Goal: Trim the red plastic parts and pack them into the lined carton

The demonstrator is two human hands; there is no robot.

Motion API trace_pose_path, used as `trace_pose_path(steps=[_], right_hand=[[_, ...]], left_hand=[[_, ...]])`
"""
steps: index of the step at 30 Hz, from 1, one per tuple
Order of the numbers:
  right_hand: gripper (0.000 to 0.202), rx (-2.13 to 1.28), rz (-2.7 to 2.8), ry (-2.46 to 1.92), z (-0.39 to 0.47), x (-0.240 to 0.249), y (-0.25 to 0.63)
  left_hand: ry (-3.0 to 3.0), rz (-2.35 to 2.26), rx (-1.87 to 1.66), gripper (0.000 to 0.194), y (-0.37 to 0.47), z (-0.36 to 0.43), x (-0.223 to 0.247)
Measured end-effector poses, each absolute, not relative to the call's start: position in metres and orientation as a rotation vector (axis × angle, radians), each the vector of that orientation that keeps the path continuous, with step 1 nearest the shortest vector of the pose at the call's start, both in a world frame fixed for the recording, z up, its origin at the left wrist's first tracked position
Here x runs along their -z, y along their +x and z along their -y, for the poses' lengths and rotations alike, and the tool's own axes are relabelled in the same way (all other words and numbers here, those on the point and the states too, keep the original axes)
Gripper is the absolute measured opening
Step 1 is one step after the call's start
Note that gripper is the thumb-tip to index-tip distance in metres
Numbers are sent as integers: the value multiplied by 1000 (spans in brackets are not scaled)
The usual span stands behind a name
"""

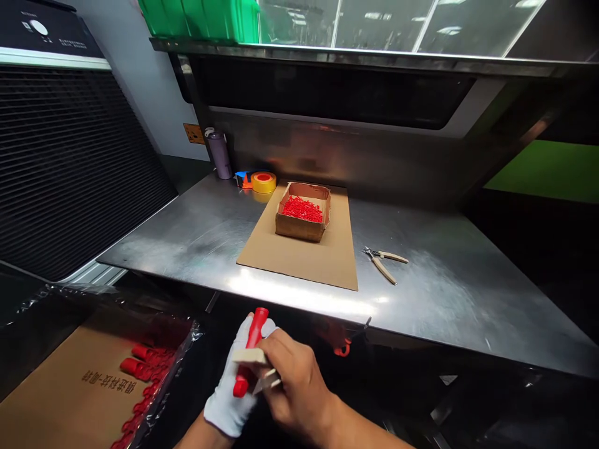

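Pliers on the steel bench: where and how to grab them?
I'd grip the pliers by both cream handles, around mid-length, coming down from the near right. They lie flat on the bench with handles splayed that way, so span both and squeeze. The metal head points left, clear of that approach.

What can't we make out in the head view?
All head view:
- Working end of the pale tool: partly behind the right hand, blurred.
- Left glove's fingers: mostly behind the red part and right hand.
- Shapes of the small red bits: too small, heaped.
- Floor under that heap: covered by it.
- Green bin's top: cut off by upper edge.
- Small print on the dial panel: too small.
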State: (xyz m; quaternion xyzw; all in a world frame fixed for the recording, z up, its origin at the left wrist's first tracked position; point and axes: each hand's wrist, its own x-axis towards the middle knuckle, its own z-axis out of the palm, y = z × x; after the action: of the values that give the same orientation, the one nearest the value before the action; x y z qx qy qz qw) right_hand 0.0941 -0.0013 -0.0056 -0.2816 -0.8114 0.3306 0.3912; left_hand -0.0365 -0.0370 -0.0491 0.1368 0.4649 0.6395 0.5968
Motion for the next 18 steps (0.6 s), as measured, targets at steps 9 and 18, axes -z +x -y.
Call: trace_pose_path(steps=[9,18], right_hand=[[19,-818,2065,-673,0,12,96],[19,-774,2083,-717,-1,10,99]], left_hand=[[170,-1047,-1545,37,-36,30,40],[69,-864,-1416,33,-28,9,19]])
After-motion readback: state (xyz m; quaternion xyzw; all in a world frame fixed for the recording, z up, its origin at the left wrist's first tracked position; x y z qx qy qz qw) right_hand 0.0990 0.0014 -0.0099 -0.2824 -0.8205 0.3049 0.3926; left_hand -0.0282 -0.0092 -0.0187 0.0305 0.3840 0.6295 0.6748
